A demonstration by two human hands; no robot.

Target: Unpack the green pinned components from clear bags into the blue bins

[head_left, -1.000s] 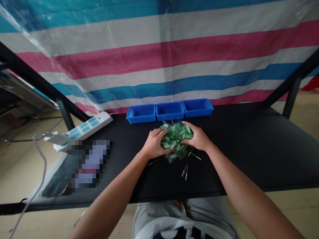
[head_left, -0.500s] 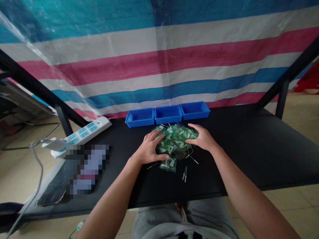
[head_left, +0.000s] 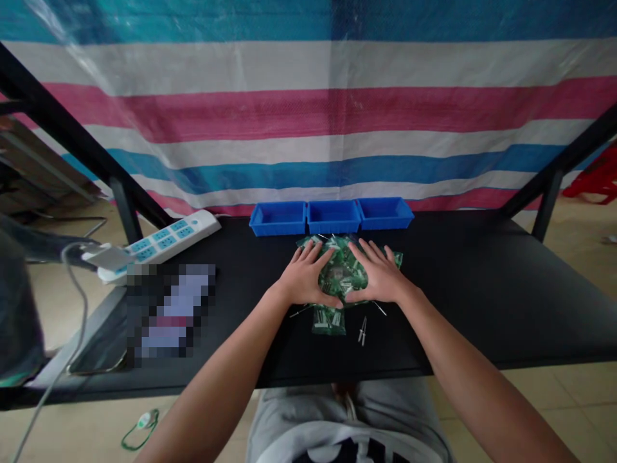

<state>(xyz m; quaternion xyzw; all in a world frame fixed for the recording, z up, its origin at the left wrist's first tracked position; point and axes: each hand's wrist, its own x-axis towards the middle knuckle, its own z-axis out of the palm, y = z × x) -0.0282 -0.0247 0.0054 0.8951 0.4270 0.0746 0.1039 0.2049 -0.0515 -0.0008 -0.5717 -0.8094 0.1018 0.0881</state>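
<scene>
A pile of small clear bags with green parts (head_left: 343, 270) lies on the black table (head_left: 482, 296), just in front of three blue bins. My left hand (head_left: 307, 278) lies flat on the pile's left side, fingers stretched out. On the right side rests my right hand (head_left: 378, 275), flat and spread too. One bag (head_left: 328, 319) sits apart, just below the hands. Thin metal pins (head_left: 362, 330) lie on the table near it.
Three empty blue bins (head_left: 331, 216) stand in a row at the back edge. A white power strip (head_left: 159, 244) with a cable lies at the left, beside a blurred flat object (head_left: 166, 315). A striped tarp hangs behind. Black frame posts rise at both sides.
Both hands went from cupping the pile and squeezing it together to lying flat on top of it. The pile has spread lower and wider; one bag now lies apart in front.
</scene>
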